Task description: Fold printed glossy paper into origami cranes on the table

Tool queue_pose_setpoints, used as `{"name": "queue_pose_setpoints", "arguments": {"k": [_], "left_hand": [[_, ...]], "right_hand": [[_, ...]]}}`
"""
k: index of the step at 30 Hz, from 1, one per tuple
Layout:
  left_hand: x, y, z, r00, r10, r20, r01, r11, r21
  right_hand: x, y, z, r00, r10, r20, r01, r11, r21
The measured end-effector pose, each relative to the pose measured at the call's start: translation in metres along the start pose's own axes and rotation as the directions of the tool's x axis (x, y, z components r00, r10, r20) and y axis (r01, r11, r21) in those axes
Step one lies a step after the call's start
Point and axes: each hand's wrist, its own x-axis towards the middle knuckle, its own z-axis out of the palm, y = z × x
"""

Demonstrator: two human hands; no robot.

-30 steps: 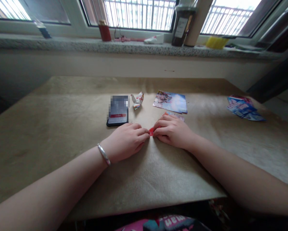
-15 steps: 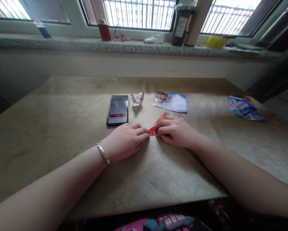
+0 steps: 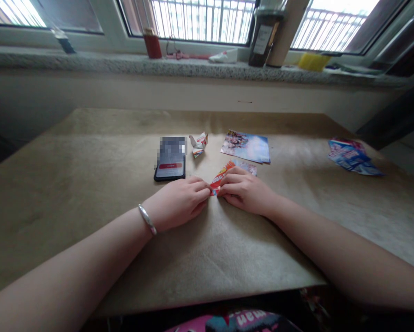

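A small printed paper, red and orange with a picture, lies on the brown table between my hands. My left hand, with a silver bangle on the wrist, pinches the paper's near corner with curled fingers. My right hand lies over the paper's right part, its fingers closed and pressing on it. Most of the paper is hidden under that hand.
A black phone lies just beyond my left hand, a small folded paper figure beside it. A colourful printed sheet lies past my right hand, and more sheets at the far right. Bottles and oddments stand on the windowsill.
More of the red and orange paper shows beyond my right hand than before. My right hand has slid a little toward the left hand. The left hand has barely moved.
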Motion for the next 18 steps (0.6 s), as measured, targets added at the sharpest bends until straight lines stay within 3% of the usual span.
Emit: {"name": "queue_pose_setpoints", "arguments": {"k": [18], "left_hand": [[-0.0009,0.0031,0.0001,1.0,-0.01,0.011,0.01,1.0,0.024]], "right_hand": [[0.0018,-0.0017,-0.0059,0.999,-0.015,0.039,0.02,0.99,-0.138]]}}
